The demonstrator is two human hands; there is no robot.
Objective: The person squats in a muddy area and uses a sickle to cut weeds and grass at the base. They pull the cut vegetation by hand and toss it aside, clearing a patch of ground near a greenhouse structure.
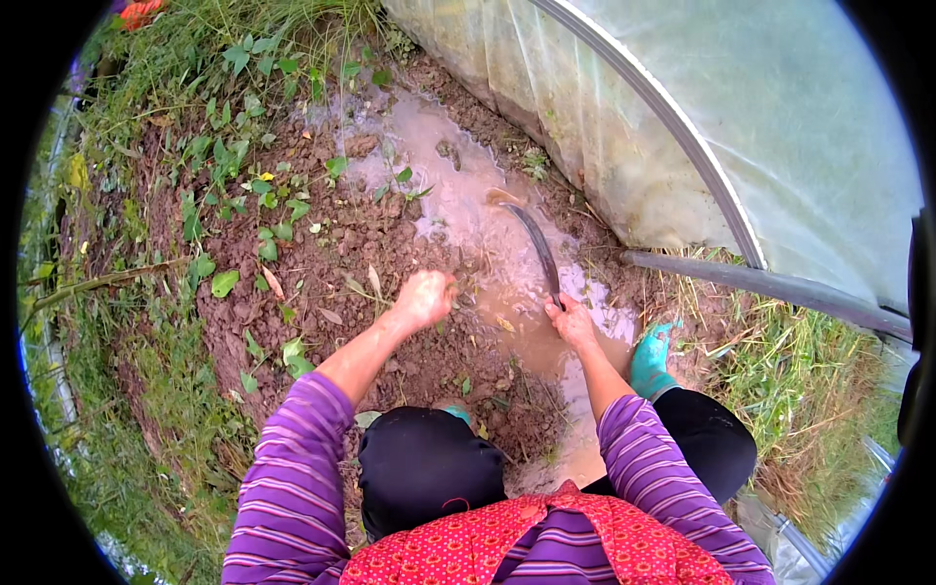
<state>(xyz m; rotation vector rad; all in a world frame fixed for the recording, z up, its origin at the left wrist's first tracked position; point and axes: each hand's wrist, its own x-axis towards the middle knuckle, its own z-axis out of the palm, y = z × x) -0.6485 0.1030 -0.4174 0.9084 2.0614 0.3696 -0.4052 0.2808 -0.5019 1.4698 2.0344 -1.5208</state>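
My right hand (573, 322) grips a sickle (540, 241) by its near end, and the fingers hide most of the handle. Its dark curved blade reaches away over a muddy puddle (468, 168), where the far end meets the brown water. To the left, my left hand (425, 298) is curled into a fist above the clumpy soil (344, 256). Nothing is seen sticking out of that fist, and its inside is hidden. Small leafy vines (274, 212) grow from the soil beyond it.
Plastic sheeting of a greenhouse (614, 168) rises at the right, with a curved rib (680, 117) and a low grey pole (760, 281). My teal boot (652, 365) stands by the puddle's edge. Tall grass (314, 36) grows at the far side; a thin branch (110, 279) lies left.
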